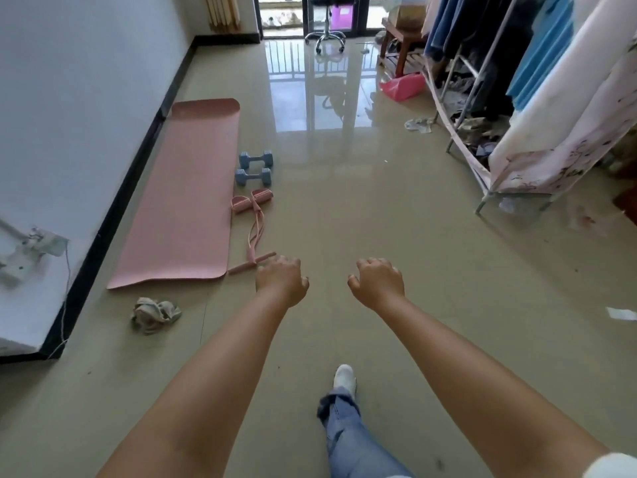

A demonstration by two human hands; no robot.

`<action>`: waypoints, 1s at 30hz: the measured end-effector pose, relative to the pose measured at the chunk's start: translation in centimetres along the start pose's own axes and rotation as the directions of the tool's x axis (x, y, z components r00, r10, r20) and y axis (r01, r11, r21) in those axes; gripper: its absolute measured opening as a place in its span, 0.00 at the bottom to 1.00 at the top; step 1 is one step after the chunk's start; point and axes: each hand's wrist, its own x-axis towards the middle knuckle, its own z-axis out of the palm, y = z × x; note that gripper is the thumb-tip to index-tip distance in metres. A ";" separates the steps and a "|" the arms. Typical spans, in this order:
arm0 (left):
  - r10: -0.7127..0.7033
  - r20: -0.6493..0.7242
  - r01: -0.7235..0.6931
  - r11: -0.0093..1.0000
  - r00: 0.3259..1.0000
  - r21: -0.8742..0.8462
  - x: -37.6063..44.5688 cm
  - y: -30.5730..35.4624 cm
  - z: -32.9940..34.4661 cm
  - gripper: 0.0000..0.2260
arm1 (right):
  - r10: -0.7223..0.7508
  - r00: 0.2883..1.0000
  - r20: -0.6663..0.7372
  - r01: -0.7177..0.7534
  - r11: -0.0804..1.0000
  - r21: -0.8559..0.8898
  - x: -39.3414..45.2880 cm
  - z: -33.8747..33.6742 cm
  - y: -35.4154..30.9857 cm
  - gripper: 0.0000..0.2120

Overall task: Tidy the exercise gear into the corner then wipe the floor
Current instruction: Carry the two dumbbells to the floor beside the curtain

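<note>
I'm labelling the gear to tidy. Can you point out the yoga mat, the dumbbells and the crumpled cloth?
yoga mat [186, 194]: head view, middle of its pink surface.
dumbbells [254, 176]: head view, handle of the nearer blue one.
crumpled cloth [155, 313]: head view, centre of the bunched fabric.

No readable text, label, brand, number or sign is shown anywhere in the head view. No print is carried by the pink mat [182, 188], and none can be made out on the blue dumbbells [255, 169] just beside its long edge. A purple box [341, 15], well beyond the mat's far end, is too small and blurred for any lettering to be read. On the patterned cover of the clothes rack [537, 160], across the floor from the mat, only a floral pattern is seen, no words.
</note>
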 end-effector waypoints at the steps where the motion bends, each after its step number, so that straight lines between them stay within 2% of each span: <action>1: -0.009 0.011 0.009 1.000 1.000 -0.008 3.1 0.1 -0.9 0.21 | -0.006 1.000 0.009 0.006 1.000 0.004 3.3 -0.6 0.0 0.19; 10: -0.098 0.133 0.109 0.991 0.986 -0.077 26.6 -2.2 -9.7 0.19 | -0.070 0.984 0.163 0.078 0.996 -0.045 28.4 -6.5 -2.7 0.19; 16: -0.157 0.126 0.171 0.980 0.980 -0.104 44.7 -6.2 -14.9 0.21 | -0.126 0.981 0.150 0.139 0.987 -0.075 48.6 -11.2 -6.3 0.19; 20: -0.218 0.222 0.245 0.964 0.951 -0.106 56.6 -9.3 -19.8 0.23 | -0.133 0.982 0.136 0.146 0.985 -0.092 62.2 -16.2 -9.4 0.19; 25: -0.300 0.243 0.336 0.934 0.922 -0.124 70.0 -11.8 -25.6 0.19 | -0.189 0.971 0.146 0.204 0.974 -0.095 77.5 -21.5 -12.2 0.19; 30: -0.374 0.288 0.432 0.885 0.882 -0.174 83.9 -13.7 -28.7 0.18 | -0.270 0.946 0.180 0.293 0.949 -0.113 93.3 -23.9 -14.7 0.19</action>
